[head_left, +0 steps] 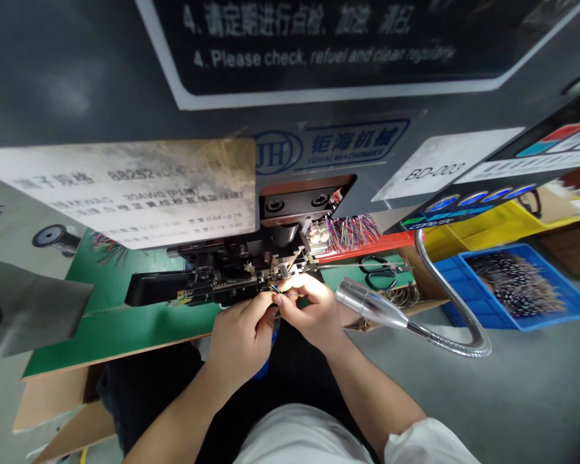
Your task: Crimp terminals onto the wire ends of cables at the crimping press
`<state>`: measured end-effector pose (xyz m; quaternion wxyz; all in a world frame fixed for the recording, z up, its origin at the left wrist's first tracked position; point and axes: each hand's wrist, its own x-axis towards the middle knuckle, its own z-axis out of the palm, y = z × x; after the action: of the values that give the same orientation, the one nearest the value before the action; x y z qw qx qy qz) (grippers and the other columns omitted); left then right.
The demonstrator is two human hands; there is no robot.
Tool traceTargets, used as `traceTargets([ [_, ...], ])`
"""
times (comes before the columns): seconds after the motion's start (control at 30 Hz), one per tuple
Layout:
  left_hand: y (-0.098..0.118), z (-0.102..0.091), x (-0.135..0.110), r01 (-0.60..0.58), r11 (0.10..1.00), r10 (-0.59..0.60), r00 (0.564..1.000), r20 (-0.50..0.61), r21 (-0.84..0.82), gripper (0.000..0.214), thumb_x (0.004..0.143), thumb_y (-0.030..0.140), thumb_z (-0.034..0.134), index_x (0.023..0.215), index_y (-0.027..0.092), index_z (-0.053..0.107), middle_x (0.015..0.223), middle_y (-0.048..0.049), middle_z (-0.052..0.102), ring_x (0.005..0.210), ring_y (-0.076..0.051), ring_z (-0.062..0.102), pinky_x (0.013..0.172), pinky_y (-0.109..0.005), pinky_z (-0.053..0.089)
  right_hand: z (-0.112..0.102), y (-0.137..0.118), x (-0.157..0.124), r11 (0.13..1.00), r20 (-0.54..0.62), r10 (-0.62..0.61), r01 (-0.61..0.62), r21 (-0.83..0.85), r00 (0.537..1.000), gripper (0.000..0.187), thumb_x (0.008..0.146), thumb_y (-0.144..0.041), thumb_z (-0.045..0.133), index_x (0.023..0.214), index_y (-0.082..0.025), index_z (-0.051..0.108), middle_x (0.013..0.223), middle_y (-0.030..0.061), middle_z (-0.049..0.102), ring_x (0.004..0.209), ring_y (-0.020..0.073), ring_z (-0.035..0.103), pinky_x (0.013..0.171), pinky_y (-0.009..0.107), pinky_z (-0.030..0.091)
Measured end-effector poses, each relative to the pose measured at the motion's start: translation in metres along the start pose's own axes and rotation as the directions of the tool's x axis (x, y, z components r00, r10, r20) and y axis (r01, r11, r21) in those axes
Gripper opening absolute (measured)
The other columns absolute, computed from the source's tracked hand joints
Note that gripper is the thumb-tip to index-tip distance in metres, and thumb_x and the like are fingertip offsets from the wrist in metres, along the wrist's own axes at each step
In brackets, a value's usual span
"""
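Just in front of the terminal crimping machine (280, 245), my two hands meet at the fingertips. My left hand (244, 332) is closed, thumb and forefinger pinching thin coloured wires (276, 290). From the other side my right hand (312, 309) pinches the same wires, its forefinger reaching toward the crimping head. Blue and yellow strands show between the fingers; the wire ends are mostly hidden by them. Beyond my fingertips stand the machine's small metal applicator parts (285, 267).
A flexible metal lamp (372, 303) curves in at the right, close to my right hand. Scissors (381, 272) lie on the green table (120, 332). A blue bin (526, 316) of wires, a red tray (381, 245) with a wire bundle and a yellow bin (473, 235) stand rightward.
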<state>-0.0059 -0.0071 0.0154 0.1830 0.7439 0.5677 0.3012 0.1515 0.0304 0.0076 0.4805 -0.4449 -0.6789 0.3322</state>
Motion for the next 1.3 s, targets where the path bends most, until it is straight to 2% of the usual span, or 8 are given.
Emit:
traceTargets([
  [0.13, -0.001, 0.0, 0.001, 0.01, 1.0, -0.01, 1.0, 0.025, -0.002, 0.016, 0.093, 0.017, 0.051, 0.096, 0.023, 0.066, 0.079, -0.0014, 0.074, 0.072, -0.017, 0.07, 0.064, -0.023, 0.046, -0.002, -0.001, 0.001, 1.0, 0.046, -0.007, 0.005, 0.029, 0.999, 0.006, 0.086, -0.019, 0.062, 0.081, -0.02, 0.066, 0.065, -0.0021, 0.058, 0.053, 0.0108, 0.052, 0.052, 0.023, 0.048],
  [0.27, -0.001, 0.0, 0.001, 0.0, 1.0, 0.0, 1.0, 0.023, -0.008, 0.017, 0.094, 0.017, 0.05, 0.097, 0.024, 0.066, 0.082, -0.0015, 0.075, 0.074, -0.017, 0.071, 0.065, -0.024, 0.047, -0.001, 0.003, -0.001, 0.997, 0.054, -0.067, 0.065, 0.04, 0.996, 0.007, 0.086, -0.017, 0.062, 0.086, -0.02, 0.069, 0.075, 0.0008, 0.068, 0.057, 0.0115, 0.059, 0.052, 0.023, 0.052],
  [0.43, 0.001, -0.001, -0.001, -0.044, 0.999, 0.044, 0.999, -0.019, 0.007, 0.019, 0.095, 0.018, 0.049, 0.101, 0.024, 0.066, 0.085, -0.0022, 0.076, 0.077, -0.018, 0.071, 0.067, -0.025, 0.049, 0.0, 0.007, -0.003, 0.992, -0.046, -0.122, 0.121, -0.029, 0.991, 0.011, 0.084, -0.02, 0.067, 0.094, -0.02, 0.071, 0.082, 0.0035, 0.075, 0.061, 0.0147, 0.068, 0.054, 0.024, 0.058],
  [0.63, -0.001, -0.001, -0.003, -0.061, 0.998, 0.063, 0.996, -0.07, 0.024, 0.018, 0.095, 0.018, 0.05, 0.1, 0.023, 0.066, 0.087, -0.0028, 0.077, 0.075, -0.017, 0.071, 0.067, -0.025, 0.05, -0.004, 0.008, -0.003, 0.945, 0.014, -0.273, 0.271, -0.185, 0.962, 0.016, 0.086, -0.022, 0.068, 0.102, -0.022, 0.071, 0.084, 0.0043, 0.077, 0.068, 0.0182, 0.072, 0.066, 0.03, 0.061],
  [0.8, -0.002, 0.002, -0.003, -0.062, 0.998, 0.065, 0.991, -0.117, 0.021, 0.019, 0.096, 0.019, 0.051, 0.105, 0.023, 0.066, 0.091, -0.0036, 0.077, 0.08, -0.018, 0.073, 0.072, -0.025, 0.053, 0.0, 0.007, -0.001, 0.954, -0.022, -0.263, 0.257, -0.155, 0.964, 0.015, 0.086, -0.021, 0.068, 0.101, -0.021, 0.07, 0.09, 0.0061, 0.077, 0.076, 0.0198, 0.074, 0.068, 0.03, 0.061],
  [0.93, 0.0, 0.004, -0.002, -0.013, 0.999, 0.018, 0.989, -0.144, 0.036, 0.019, 0.096, 0.021, 0.051, 0.108, 0.023, 0.066, 0.096, -0.0038, 0.078, 0.081, -0.019, 0.073, 0.073, -0.026, 0.054, 0.003, 0.009, 0.0, 0.962, -0.043, -0.233, 0.224, -0.153, 0.972, 0.014, 0.086, -0.02, 0.067, 0.1, -0.022, 0.07, 0.088, 0.0053, 0.076, 0.067, 0.0175, 0.07, 0.06, 0.028, 0.06],
  [1.13, 0.002, 0.003, -0.003, 0.026, 0.999, -0.022, 0.993, -0.115, 0.035, 0.017, 0.096, 0.021, 0.051, 0.107, 0.023, 0.065, 0.092, -0.0026, 0.078, 0.08, -0.02, 0.073, 0.069, -0.025, 0.052, 0.002, 0.008, -0.002, 0.975, -0.031, -0.201, 0.197, -0.104, 0.979, 0.017, 0.086, -0.019, 0.068, 0.102, -0.021, 0.069, 0.087, 0.0048, 0.074, 0.062, 0.0148, 0.067, 0.057, 0.026, 0.057],
  [1.3, 0.001, 0.003, -0.002, -0.005, 1.0, 0.007, 0.995, -0.099, 0.026, 0.018, 0.095, 0.019, 0.052, 0.107, 0.024, 0.065, 0.09, -0.0013, 0.077, 0.078, -0.019, 0.072, 0.068, -0.025, 0.049, 0.005, 0.007, -0.005, 0.991, -0.073, -0.13, 0.128, -0.039, 0.989, 0.014, 0.083, -0.02, 0.071, 0.097, -0.02, 0.068, 0.071, -0.0006, 0.066, 0.05, 0.0101, 0.056, 0.049, 0.023, 0.05],
])
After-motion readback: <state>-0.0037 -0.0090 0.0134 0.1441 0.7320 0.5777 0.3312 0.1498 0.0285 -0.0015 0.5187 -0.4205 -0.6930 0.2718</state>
